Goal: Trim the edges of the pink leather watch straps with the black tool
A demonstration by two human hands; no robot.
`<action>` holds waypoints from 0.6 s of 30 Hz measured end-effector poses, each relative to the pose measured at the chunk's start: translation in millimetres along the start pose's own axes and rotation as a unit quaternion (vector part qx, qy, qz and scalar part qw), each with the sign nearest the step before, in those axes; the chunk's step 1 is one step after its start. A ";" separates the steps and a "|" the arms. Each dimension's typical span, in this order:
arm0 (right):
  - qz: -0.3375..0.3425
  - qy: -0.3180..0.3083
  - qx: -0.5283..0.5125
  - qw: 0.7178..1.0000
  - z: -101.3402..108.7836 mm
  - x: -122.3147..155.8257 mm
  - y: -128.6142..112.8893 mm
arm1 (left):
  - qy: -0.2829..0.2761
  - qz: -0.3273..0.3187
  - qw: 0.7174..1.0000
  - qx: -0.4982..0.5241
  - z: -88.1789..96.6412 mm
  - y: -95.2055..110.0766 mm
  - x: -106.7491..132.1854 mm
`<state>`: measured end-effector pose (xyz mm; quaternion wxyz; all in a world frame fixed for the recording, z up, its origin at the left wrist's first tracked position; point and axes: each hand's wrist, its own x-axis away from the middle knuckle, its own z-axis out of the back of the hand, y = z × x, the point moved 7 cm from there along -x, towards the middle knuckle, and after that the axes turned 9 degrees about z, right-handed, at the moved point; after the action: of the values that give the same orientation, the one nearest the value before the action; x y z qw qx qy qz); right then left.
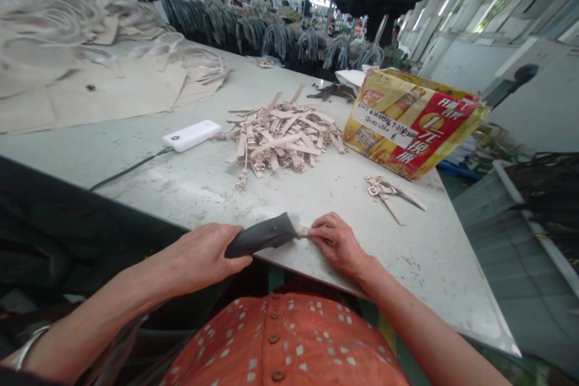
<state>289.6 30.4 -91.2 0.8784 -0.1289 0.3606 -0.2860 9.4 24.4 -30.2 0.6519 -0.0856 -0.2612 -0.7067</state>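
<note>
My left hand (208, 253) is closed round a dark grey handheld tool (262, 236) with a thick rounded body; its exact kind I cannot tell. The tool's far end points right, close to a small pale strap (302, 233) at the table's front edge. My right hand (335, 244) pinches that strap between thumb and fingers, which hide most of it. Beyond my hands lies a heap of beige buckle straps (284, 139) with gold-coloured buckles. A few more buckle straps (386, 193) lie apart, to the right of my right hand.
A yellow and red cardboard box (407, 126) stands at the table's right edge. A white power bank (192, 135) with a black cable lies left of the heap. Flat beige pieces (122, 96) cover the back left. A grey bin (520, 241) stands right of the table.
</note>
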 end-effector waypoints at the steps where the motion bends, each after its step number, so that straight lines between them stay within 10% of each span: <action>1: -0.012 0.004 -0.014 1.000 0.1 0.2 2.4 | -0.003 0.000 1.000 -0.009 -1.3 0.2 -0.2; 18: -0.129 -0.025 -0.066 0.989 -3.6 -12.7 11.4 | 0.009 0.008 1.000 0.014 11.3 6.5 -26.8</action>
<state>284.4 47.1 -91.6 0.8323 -0.2392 0.3374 -0.3692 16.8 53.2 -31.3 0.6607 -0.0722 -0.2643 -0.6988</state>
